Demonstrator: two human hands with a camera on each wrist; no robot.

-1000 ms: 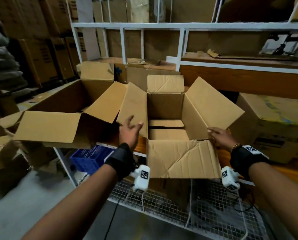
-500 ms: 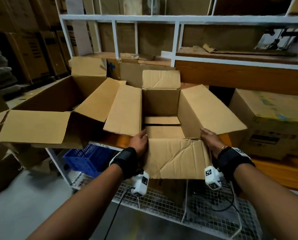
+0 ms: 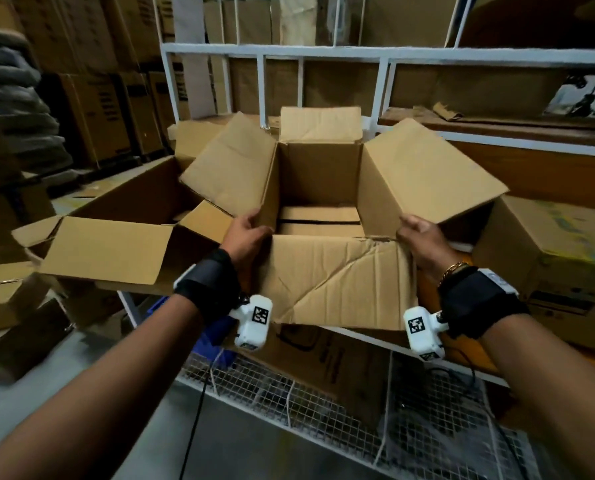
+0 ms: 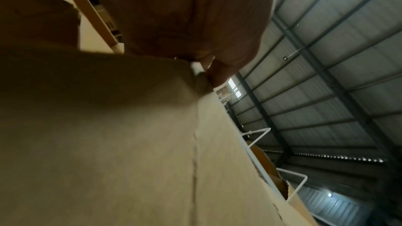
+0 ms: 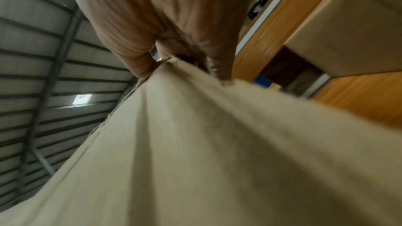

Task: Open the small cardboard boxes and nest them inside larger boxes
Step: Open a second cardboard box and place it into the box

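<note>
An open brown cardboard box (image 3: 337, 282) is in front of me, all flaps spread and its creased near flap hanging toward me. My left hand (image 3: 249, 233) grips its near left corner and my right hand (image 3: 420, 237) grips its near right corner. The box looks raised off the wooden shelf and tilted toward me. In the wrist views the left hand (image 4: 208, 68) and the right hand (image 5: 187, 61) each curl over the box's cardboard edge. A larger open box (image 3: 122, 216) stands on the shelf to the left, its flaps out.
A closed box with blue and yellow print (image 3: 559, 261) sits on the shelf at right. The white metal rack (image 3: 323, 50) rises behind. A wire mesh shelf (image 3: 323, 403) lies below, with a blue crate (image 3: 216, 337) under the left. Stacked cartons (image 3: 91, 109) fill the left background.
Both hands went from the side flaps down to the box's near corners and took hold. The box has since come up and toward me, leftward, now overlapping the larger box's flap.
</note>
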